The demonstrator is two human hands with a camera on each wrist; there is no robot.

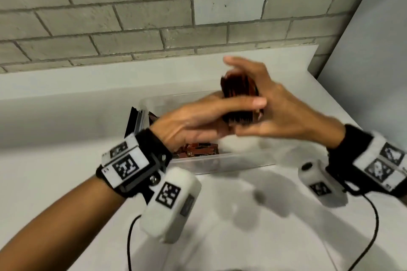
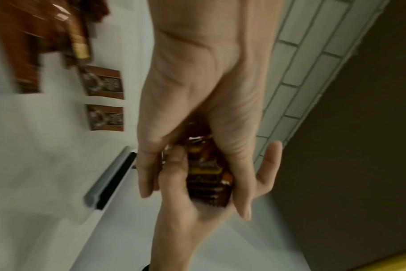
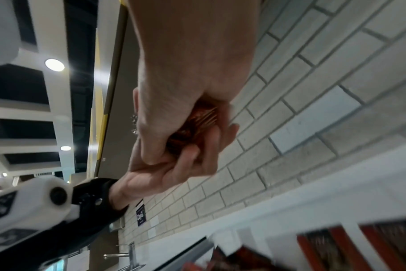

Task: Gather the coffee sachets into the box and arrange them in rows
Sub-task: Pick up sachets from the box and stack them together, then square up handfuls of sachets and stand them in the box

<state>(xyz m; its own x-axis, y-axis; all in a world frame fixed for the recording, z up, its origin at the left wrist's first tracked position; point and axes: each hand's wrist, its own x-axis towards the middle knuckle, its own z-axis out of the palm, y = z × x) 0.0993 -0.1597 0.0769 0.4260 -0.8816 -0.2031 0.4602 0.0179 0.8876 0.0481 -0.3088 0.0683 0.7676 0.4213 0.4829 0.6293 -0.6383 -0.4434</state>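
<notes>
I seem to be in a shared pantry or break area of some public building: a pale tabletop (image 1: 66, 171) runs along a grey brick wall (image 1: 154, 6), a tap (image 3: 130, 254) stands at its far end, a small blue sign (image 3: 140, 215) hangs on the bricks (too blurred to read), and round ceiling lights (image 3: 54, 64) sit between white beams.

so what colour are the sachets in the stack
Dark reddish-brown with yellow-orange bands; the stack of sachets shows best in the left wrist view.
</notes>
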